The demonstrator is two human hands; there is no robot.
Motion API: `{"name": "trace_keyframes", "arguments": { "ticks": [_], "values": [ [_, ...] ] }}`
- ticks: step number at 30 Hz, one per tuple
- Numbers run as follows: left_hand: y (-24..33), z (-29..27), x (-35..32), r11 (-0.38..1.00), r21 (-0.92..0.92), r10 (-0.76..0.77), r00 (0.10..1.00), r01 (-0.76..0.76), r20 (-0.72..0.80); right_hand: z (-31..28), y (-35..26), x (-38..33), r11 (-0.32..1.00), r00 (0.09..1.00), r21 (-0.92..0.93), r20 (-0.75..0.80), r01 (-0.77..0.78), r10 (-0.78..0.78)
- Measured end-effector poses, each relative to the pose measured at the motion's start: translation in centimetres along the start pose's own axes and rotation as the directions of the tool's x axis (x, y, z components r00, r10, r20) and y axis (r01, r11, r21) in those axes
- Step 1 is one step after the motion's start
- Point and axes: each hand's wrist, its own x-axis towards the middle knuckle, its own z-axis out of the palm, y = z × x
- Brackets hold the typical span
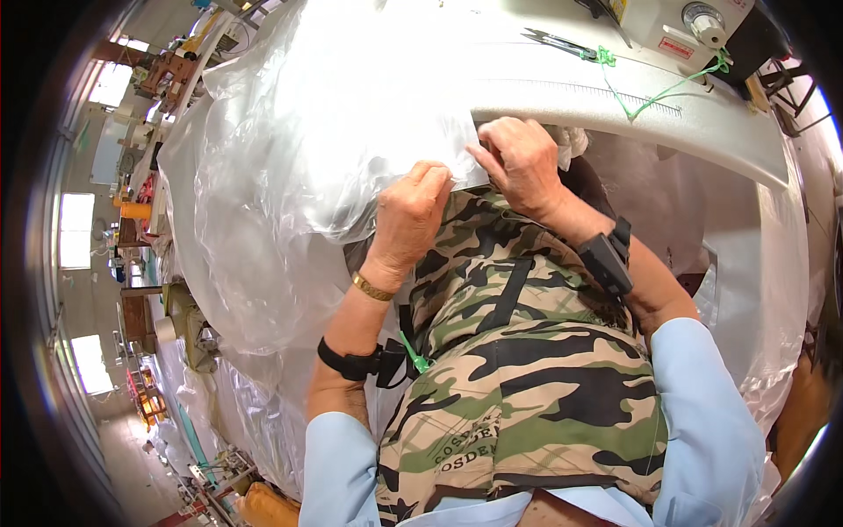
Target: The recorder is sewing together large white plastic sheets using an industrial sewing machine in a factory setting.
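Observation:
A thin, translucent white plastic sheet (255,202) spreads over the left side of the work table and hangs down in folds toward my lap. Its near edge lies between my two hands. My left hand (413,211) is closed, thumb and fingers pinching that edge. A little to the right and farther off, my right hand (524,164) has its fingers curled, with the thumb against the sheet's corner; its fingertips are partly hidden. Glare washes out the sheet's far part. Beneath my hands lies the camouflage apron (527,378) I wear.
A sewing machine (676,31) with a round dial stands at the far right. Dark thread snips (558,41) tied to a green cord (630,112) lie on the white table (738,140) by a printed ruler scale. Cluttered shelves line the left, beside windows (76,230).

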Motion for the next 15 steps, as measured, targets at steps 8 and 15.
{"name": "trace_keyframes", "arguments": {
  "ticks": [8,15],
  "values": [
    [-0.1,1.8,-0.7,0.998,0.064,0.029,0.995,-0.022,-0.098,1.9,0.3,-3.6,0.212,0.541,0.515,0.657,-0.831,0.525],
    [1.8,-0.2,-0.7,0.941,0.279,0.200,0.980,-0.190,-0.008,-1.0,-0.9,-2.6,0.170,0.650,0.635,0.681,-0.754,0.339]
  ]
}}
